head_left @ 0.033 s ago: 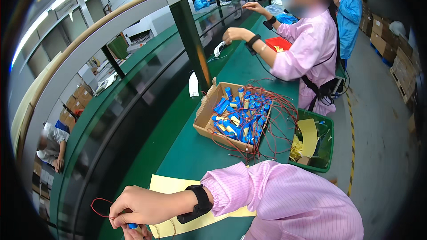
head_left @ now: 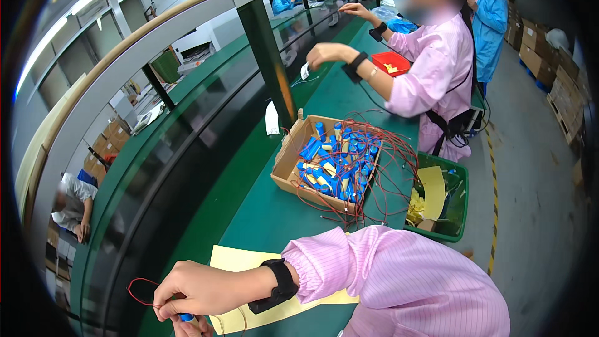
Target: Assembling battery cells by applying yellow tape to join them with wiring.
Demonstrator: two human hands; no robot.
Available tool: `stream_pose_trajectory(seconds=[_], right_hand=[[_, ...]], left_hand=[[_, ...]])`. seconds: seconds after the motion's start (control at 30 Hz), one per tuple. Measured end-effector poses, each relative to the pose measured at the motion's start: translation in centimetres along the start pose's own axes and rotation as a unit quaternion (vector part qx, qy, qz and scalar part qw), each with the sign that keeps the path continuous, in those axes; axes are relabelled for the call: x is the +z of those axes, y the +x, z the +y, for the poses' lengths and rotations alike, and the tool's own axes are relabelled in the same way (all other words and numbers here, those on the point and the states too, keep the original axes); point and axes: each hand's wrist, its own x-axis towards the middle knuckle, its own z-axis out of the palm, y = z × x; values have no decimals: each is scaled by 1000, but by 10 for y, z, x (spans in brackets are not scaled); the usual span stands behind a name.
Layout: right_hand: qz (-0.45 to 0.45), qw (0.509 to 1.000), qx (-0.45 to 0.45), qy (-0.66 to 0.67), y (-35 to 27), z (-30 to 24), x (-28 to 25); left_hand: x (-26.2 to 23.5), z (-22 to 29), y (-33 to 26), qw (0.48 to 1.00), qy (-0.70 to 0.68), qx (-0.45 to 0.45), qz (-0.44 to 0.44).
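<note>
On the green bench, the right hand, arm crossed leftward, has its grip pinching a blue-tipped red wire.

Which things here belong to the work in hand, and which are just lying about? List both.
In hand:
- right hand, closed on a small blue cell
- red wire looping from that cell
- yellow sheet under the hand
- cardboard box of blue cells with red wires

Lying about:
- green bin holding yellow scraps
- red tray by the co-worker
- stacked cartons on the floor
</note>
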Motion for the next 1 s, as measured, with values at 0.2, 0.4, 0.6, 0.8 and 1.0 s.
stream_pose_trajectory(seconds=[0.2,0.4,0.6,0.8,1.0], right_hand=[[-1,996,-19,-89,-1,0,0],[101,989,17,-108,-16,-62,-52],[174,895,86,-402,-54,-132,-122],[141,790,242,-545,-81,-127,-245],[154,745,405,-508,-112,-81,-349]], left_hand=[[4,10,-12,999,43,-19,4],[-17,0,-28,974,63,-8,-218],[-63,-21,-67,932,295,-136,-161],[-82,-56,-93,914,352,-203,8],[-51,-30,-83,831,526,-179,9]])
